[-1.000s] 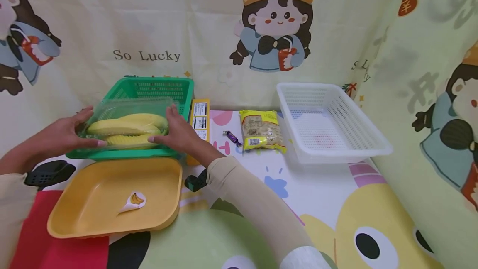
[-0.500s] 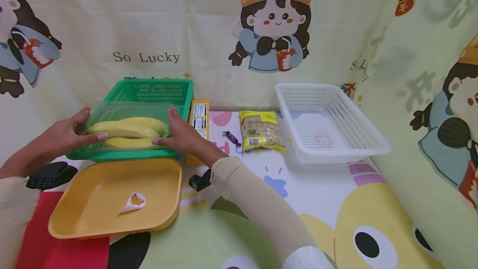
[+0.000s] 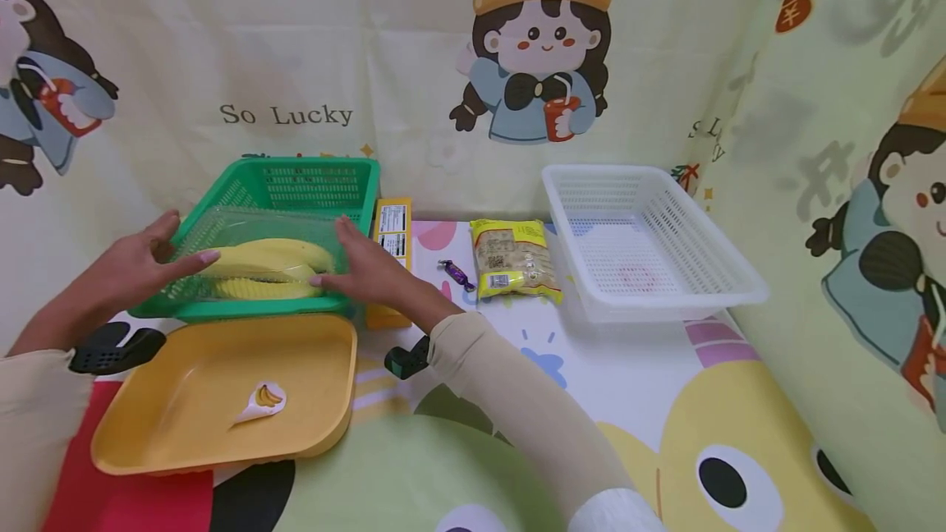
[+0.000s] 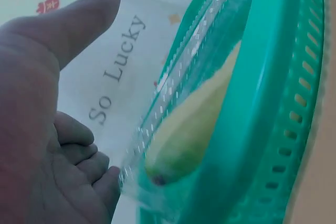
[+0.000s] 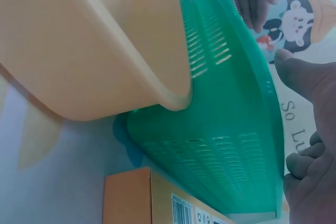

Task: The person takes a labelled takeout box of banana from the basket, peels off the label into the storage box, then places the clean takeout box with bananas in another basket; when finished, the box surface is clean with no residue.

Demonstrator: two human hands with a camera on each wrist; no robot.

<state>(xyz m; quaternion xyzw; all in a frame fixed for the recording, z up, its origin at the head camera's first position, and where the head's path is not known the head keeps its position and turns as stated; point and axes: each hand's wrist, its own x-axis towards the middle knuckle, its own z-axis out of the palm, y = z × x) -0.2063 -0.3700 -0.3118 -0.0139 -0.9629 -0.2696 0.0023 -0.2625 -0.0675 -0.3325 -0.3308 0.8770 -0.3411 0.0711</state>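
Note:
Bananas (image 3: 269, 257) in a clear plastic pack lie inside the green basket (image 3: 318, 163) at the back left. My left hand (image 3: 140, 269) is at the pack's left end. In the left wrist view its thumb (image 4: 89, 17) stands away from the clear plastic (image 4: 181, 61), while the fingers are near its edge. My right hand (image 3: 377, 269) is at the pack's right end, fingers extended. In the right wrist view, that hand's thumb (image 5: 302, 72) and fingers are spread beside the basket rim; the pack is hidden there.
A yellow-orange basin (image 3: 185, 401) with a banana-picture paper (image 3: 264, 401) stands in front of the basket. Right of it are a yellow box (image 3: 392, 228), a purple-wrapped candy (image 3: 456, 274), a yellow food packet (image 3: 513, 259) and a white basket (image 3: 665, 302).
The banana pack has come down into the green basket and slightly right. My left thumb has lifted a little off it, and both hands have shifted slightly right.

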